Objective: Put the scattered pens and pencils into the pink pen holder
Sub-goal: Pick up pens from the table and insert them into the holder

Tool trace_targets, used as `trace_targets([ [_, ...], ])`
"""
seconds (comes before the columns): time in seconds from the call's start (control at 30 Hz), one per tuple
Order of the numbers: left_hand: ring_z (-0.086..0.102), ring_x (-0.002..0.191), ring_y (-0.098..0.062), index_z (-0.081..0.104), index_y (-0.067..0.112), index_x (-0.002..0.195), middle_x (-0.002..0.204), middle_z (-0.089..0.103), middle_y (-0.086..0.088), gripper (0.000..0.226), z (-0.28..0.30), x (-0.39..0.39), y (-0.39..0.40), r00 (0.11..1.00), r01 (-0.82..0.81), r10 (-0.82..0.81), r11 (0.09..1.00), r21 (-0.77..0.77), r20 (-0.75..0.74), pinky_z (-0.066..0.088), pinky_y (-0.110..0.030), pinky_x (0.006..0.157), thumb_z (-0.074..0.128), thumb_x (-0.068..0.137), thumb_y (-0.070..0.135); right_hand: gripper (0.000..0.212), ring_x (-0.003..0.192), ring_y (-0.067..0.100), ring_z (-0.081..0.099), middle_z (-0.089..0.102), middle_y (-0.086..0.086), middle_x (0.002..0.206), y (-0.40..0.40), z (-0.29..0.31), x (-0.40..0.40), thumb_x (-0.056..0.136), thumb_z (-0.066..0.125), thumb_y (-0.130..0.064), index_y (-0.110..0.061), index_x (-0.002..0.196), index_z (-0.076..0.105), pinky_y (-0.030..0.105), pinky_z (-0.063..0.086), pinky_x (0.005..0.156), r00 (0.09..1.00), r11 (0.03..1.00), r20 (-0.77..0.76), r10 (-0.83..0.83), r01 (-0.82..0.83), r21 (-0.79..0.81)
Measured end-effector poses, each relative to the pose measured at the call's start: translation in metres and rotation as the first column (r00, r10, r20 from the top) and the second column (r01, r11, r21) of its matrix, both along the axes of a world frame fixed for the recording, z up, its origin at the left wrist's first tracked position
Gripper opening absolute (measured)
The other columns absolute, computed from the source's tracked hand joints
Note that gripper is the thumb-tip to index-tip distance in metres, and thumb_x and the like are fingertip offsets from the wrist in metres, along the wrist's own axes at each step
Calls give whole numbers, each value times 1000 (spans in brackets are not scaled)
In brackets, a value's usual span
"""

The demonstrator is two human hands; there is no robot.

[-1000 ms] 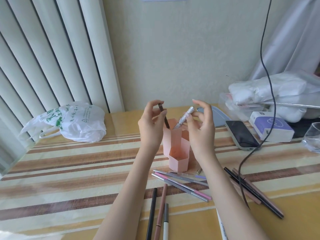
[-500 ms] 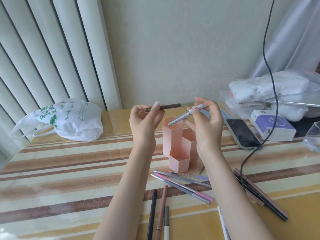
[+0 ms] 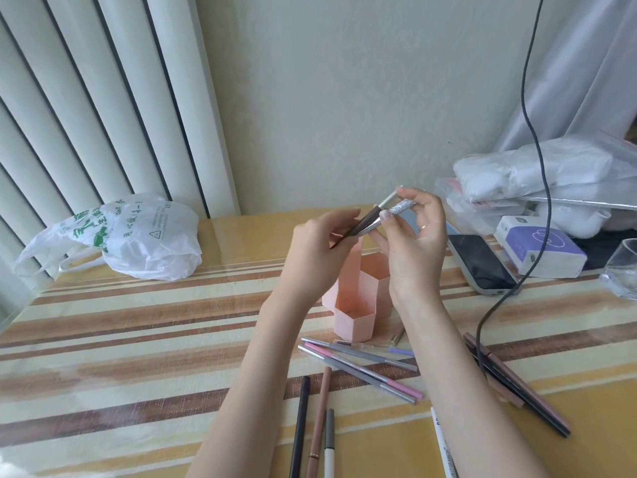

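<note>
Bringing the two pens together is what has changed in the last second: you held them apart, one per hand, and half a second ago the dark one lay level; now your left hand [image 3: 319, 243] and right hand [image 3: 415, 236] meet above the pink hexagonal plastic pen holder [image 3: 355, 310], with the slim dark brown pen with a pale tip [image 3: 365, 219] crossing the glittery silver pen [image 3: 396, 210]. Your left fingers are pinched shut on the brown pen's lower end, and your right thumb and fingers are curled closed around the silver one, apparently touching the brown pen too. It looks as if you are gathering both into one hand, though I can't tell which. Neither is in the holder yet; its front compartments show empty. Many more pens remain on the striped glass-covered table [image 3: 138, 339], just in front of the holder and to its right.
</note>
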State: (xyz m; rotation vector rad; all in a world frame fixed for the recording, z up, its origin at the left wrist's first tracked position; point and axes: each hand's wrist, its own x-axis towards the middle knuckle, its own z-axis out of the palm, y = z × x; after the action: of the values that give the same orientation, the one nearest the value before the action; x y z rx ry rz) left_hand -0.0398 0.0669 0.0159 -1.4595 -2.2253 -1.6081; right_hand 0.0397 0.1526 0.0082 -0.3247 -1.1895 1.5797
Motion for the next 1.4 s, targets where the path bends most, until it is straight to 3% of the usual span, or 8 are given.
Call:
trace_targets([
  [0.23,64,91,-7,64,18,98,95,68,7,24,3,3,7,977,-131,72,946,295,201,50,-18,85,61,84,0,68,97,24,69,57,4,123,2,-1,2,89,53,8,-36,136,29,33,57,80,999,998,-12,-35,36,45],
  [0.47,58,85,-8,50,15,111,94,62,1,33,-15,0,16,984,-161,147,976,148,104,44,-11,78,52,85,-6,51,99,19,70,61,3,120,7,-11,-2,92,51,3,-31,125,32,38,56,85,993,988,78,-83,72,135],
  [0.63,62,83,-13,58,21,111,81,61,14,29,-19,-7,13,977,-210,210,977,27,-26,43,-51,96,58,83,11,33,103,22,68,66,12,115,9,-16,-4,93,52,-9,-30,117,41,49,54,90,985,976,155,-70,36,213],
  [0.87,57,100,-26,63,26,65,86,69,2,25,-21,-12,10,980,-197,197,980,7,-8,38,-30,85,59,90,29,27,94,20,64,62,-13,94,8,-21,-9,89,58,-13,-30,109,61,41,54,86,951,931,255,-176,77,356],
  [0.97,61,101,-17,74,12,85,101,73,0,15,-22,-10,10,984,-166,165,986,-1,70,42,-23,87,60,89,19,28,86,10,65,67,-6,91,6,-21,-8,87,60,-5,-19,112,60,21,49,79,938,915,291,-188,60,399],
  [1.07,60,108,-6,71,17,111,113,70,4,24,-23,-13,9,976,-124,129,991,-38,174,40,-6,79,59,91,24,29,83,4,67,74,-7,91,2,-25,-9,86,65,-11,-23,110,55,27,52,79,905,915,380,-192,25,402],
  [1.23,51,123,-7,60,24,126,129,61,5,38,-23,-23,3,942,-61,101,989,-132,320,39,-23,100,59,88,22,26,67,-3,60,74,-10,100,4,-32,-10,89,61,-14,-24,111,52,28,48,69,876,915,449,-178,-21,402],
  [1.4,61,84,-19,60,15,126,113,68,-12,40,-19,-21,2,941,-135,187,971,-196,282,53,-39,82,42,91,15,20,78,-10,63,72,-1,104,9,-24,-3,95,49,-6,-15,113,50,3,41,71,908,927,393,-146,-14,376],
])
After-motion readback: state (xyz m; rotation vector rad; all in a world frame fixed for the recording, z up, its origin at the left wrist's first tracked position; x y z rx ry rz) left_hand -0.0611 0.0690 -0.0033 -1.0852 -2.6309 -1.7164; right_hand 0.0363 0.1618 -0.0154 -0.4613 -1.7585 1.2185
